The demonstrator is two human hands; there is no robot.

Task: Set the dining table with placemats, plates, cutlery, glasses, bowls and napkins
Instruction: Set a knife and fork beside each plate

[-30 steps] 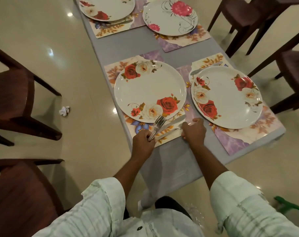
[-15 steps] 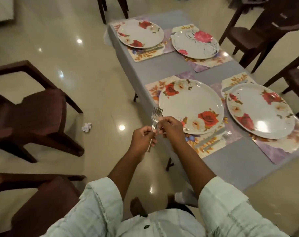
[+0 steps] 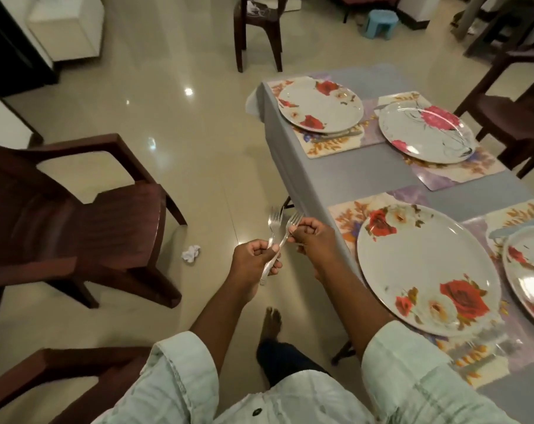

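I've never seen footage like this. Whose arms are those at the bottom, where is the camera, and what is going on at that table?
There is no machine here: a person wears a camera on the head, looking down at their own arms. The left hand grips two forks; the right hand pinches one near its prongs, off the table's edge. On the grey table lie flowered placemats, each with a plate: the nearest rose plate, a farther rose plate and a pink-flower plate. Brown chairs stand around.
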